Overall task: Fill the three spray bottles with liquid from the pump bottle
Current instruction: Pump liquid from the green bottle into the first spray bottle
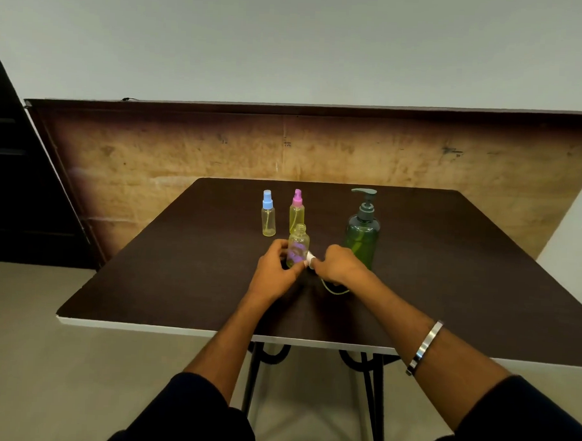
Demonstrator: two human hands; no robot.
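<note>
The left hand [276,269] covers the base of the open bottle [298,245], whose contents blur into a purple smudge. The right hand [337,265] hides most of a white part [310,257] and the pump bottle's [362,236] foot. The counter [481,262] runs off the right edge.

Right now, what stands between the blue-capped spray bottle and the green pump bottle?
In the head view, the pink-capped spray bottle stands between the blue-capped spray bottle and the green pump bottle.

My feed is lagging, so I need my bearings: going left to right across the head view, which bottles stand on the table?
Blue-capped spray bottle → pink-capped spray bottle → green pump bottle. I left out the uncapped spray bottle held by the left hand, since it overlaps the pink-capped one.
</note>
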